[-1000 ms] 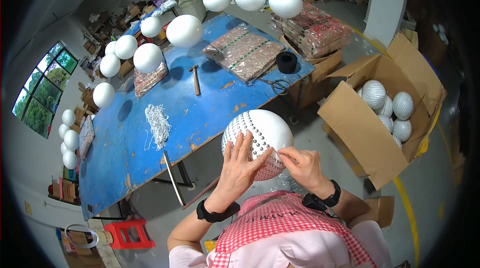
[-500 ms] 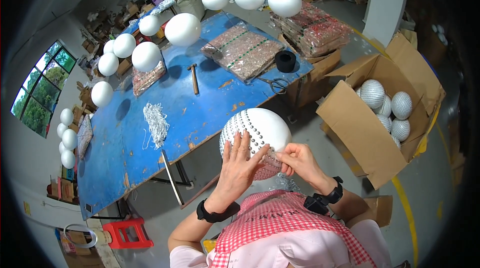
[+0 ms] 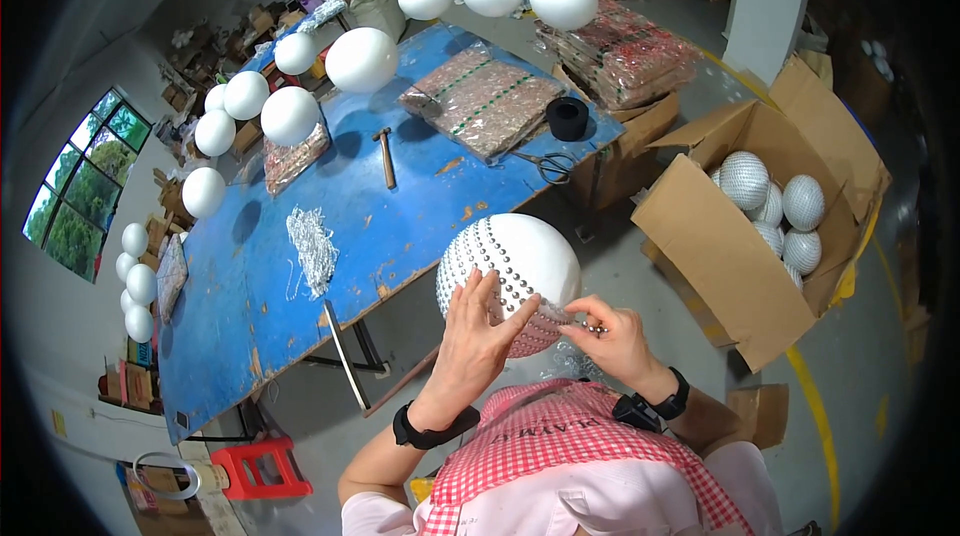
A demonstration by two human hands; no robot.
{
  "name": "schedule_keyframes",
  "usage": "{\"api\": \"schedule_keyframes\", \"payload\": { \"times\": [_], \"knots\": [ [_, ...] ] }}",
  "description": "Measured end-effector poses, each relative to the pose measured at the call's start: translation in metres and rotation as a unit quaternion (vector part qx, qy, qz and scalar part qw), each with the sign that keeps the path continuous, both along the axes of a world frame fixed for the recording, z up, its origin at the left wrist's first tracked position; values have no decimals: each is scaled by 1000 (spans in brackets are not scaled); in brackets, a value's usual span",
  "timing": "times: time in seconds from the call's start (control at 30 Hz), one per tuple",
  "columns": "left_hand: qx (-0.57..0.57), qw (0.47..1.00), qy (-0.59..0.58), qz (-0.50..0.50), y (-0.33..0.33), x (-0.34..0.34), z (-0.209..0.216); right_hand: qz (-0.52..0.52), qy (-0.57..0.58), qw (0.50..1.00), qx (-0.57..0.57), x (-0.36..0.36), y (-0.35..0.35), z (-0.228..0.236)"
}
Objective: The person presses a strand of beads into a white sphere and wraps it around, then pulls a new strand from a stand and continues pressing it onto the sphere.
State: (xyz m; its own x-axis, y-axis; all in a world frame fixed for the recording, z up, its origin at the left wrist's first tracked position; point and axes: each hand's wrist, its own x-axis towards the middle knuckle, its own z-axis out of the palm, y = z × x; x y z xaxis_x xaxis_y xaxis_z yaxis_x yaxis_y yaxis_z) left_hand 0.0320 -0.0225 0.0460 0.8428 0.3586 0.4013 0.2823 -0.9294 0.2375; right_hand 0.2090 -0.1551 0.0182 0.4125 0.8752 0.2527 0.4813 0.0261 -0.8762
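Note:
In front of me is a white ball (image 3: 545, 251), its left and lower sides wrapped in rows of silvery beads. My left hand (image 3: 477, 326) lies on the beaded side, fingers stretched out and thumb pointing along the rows. At the ball's lower right, my right hand (image 3: 612, 338) pinches a bead string (image 3: 592, 328), a short piece of which shows between the fingers. What supports the ball from below is hidden. A bundle of silvery bead strings (image 3: 313, 251) lies on the blue table (image 3: 400, 236).
On the table are a hammer (image 3: 386, 158), scissors (image 3: 545, 167), a black tape roll (image 3: 567, 119) and a plastic-wrapped pack (image 3: 482, 101). Several white balls (image 3: 361, 60) stand above its far side. At right, an open carton (image 3: 722, 261) holds beaded balls. A red stool (image 3: 258, 469) stands lower left.
My right hand has turned and its fingers have shifted, so a bit of bead string now shows in them. My left hand stays on the ball, slightly lower.

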Motion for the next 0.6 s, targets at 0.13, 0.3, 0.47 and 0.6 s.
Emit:
{"api": "schedule_keyframes", "payload": {
  "times": [0.13,0.3,0.47,0.6],
  "knots": [
    [39,999,14,14,-5,0,-5,-1,-123,992,-30,0,2,4],
    [69,996,31,40,-12,1,-1,98,288,951,-50,9,11,-11],
    [68,996,31,54,-16,0,-3,1,81,996,-43,-7,12,2],
    [77,995,35,59,-19,1,-6,-68,-209,973,74,-10,13,3]
  ]
}}
